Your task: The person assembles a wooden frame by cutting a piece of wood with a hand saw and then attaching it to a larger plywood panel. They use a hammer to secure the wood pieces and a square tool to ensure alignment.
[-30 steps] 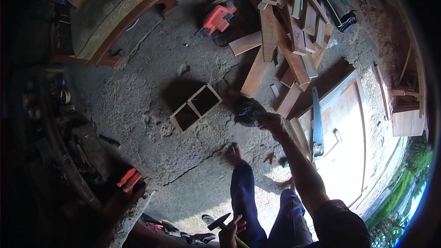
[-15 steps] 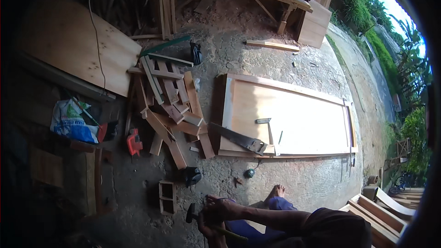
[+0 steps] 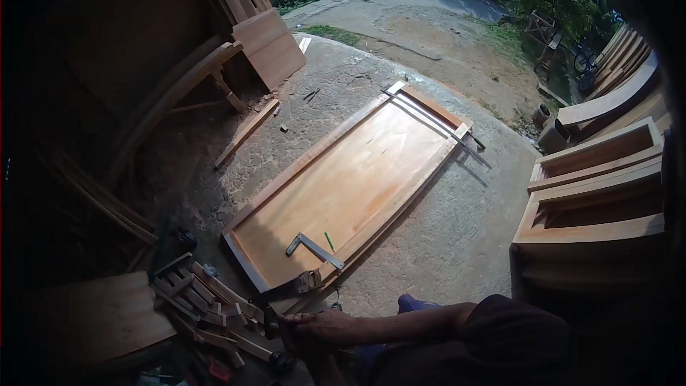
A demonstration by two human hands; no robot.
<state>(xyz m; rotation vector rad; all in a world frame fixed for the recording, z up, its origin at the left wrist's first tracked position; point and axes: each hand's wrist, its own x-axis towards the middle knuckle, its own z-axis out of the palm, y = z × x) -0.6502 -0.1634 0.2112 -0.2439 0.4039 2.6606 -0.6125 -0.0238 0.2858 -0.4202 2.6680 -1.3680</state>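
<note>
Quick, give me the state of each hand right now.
Right hand: closed on a dark tool handle, seemingly a hammer, by the wood scraps.
Left hand: not in view.

Concrete floor (image 3: 457, 229) carries a wooden door panel (image 3: 343, 186) and offcuts (image 3: 207, 300).

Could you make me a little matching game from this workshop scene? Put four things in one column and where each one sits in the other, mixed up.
Things:
1. metal square
2. green pencil
3. pile of wood offcuts
4. stacked wooden frames

Places:
A. on the ground at the left, beside the door panel's near corner
B. at the right edge of the yard
C. flat on the door panel, near its close end
D. on the door panel, just right of the square

Pairs: 1-C, 2-D, 3-A, 4-B
</note>
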